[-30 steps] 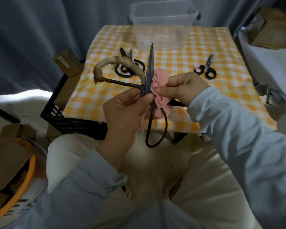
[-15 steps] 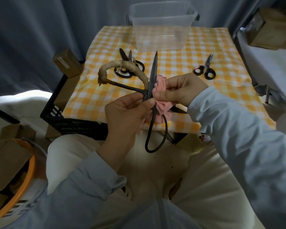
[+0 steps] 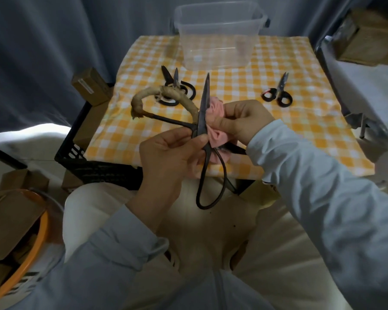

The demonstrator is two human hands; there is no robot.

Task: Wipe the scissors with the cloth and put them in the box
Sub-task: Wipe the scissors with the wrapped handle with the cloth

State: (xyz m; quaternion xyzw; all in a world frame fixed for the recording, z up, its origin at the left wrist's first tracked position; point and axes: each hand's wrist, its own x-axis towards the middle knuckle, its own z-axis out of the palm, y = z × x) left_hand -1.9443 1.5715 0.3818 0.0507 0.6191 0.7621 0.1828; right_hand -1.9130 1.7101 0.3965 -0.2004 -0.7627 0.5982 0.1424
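Note:
Large black iron scissors (image 3: 203,113) stand opened wide over my lap, one blade pointing up toward the box, one handle loop wrapped in tan cloth arching left. My left hand (image 3: 168,153) pinches them at the pivot. My right hand (image 3: 242,121) presses a bunched pink cloth (image 3: 216,121) against the right side of the upright blade; the other blade runs hidden under that hand. The clear plastic box (image 3: 218,36) stands at the table's far edge, nothing visible inside.
On the yellow checked tablecloth (image 3: 300,130) lie two more pairs: black scissors (image 3: 177,90) at the left, small scissors (image 3: 278,92) at the right. A black crate (image 3: 76,153) with cardboard boxes sits left of the table. An orange-rimmed basket (image 3: 31,242) is at my lower left.
The scissors and both hands have sunk slightly toward me. The cloth has slid along the upright blade near the pivot.

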